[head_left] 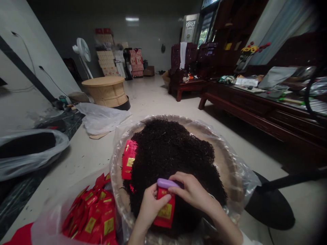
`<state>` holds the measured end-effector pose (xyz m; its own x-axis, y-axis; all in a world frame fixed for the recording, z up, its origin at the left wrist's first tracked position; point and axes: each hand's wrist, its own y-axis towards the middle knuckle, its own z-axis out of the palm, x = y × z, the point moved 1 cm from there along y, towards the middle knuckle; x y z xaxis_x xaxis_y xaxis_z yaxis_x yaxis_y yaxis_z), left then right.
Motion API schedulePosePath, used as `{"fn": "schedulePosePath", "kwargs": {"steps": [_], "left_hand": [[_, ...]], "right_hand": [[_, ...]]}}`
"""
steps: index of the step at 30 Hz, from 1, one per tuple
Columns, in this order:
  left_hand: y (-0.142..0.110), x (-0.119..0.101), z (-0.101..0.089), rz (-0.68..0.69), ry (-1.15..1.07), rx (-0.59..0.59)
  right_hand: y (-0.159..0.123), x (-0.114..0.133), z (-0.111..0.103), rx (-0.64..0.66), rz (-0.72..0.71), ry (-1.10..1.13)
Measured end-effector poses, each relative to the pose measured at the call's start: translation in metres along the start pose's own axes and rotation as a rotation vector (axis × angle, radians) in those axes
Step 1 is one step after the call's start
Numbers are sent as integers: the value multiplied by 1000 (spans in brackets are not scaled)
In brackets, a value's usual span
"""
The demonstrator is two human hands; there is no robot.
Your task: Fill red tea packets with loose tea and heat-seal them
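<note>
My left hand (150,205) pinches a red packet (163,212) with a gold label by its upper left side, thumb on its front. My right hand (190,190) is closed on a small purple handheld bag sealer (166,183), which lies across the packet's top edge. Both hands are over a wide round tray (231,160) lined with clear plastic. A dark heap of loose tea leaves (173,149) covers much of the tray. More red packets (129,159) lie at the heap's left side, partly covered by leaves.
A clear plastic bag of several red packets (98,217) stands at the lower left. Farther left is another bag (61,144) with dark contents. A black round stand base (274,204) is on the right, below a long wooden table (242,102). A round wooden stool (104,90) stands ahead.
</note>
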<state>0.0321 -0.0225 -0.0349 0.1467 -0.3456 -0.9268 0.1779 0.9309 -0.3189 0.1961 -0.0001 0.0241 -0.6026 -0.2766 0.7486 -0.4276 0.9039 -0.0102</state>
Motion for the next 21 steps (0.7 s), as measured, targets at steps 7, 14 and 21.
{"fn": "schedulePosePath", "kwargs": {"steps": [7, 14, 21], "left_hand": [[0, -3, 1, 15, -32, 2], [2, 0, -1, 10, -123, -20], [5, -3, 9, 1, -182, -21]], "right_hand": [[0, -12, -4, -51, -13, 63], [5, -80, -25, -337, 229, -56], [9, -47, 20, -301, 84, 239]]}}
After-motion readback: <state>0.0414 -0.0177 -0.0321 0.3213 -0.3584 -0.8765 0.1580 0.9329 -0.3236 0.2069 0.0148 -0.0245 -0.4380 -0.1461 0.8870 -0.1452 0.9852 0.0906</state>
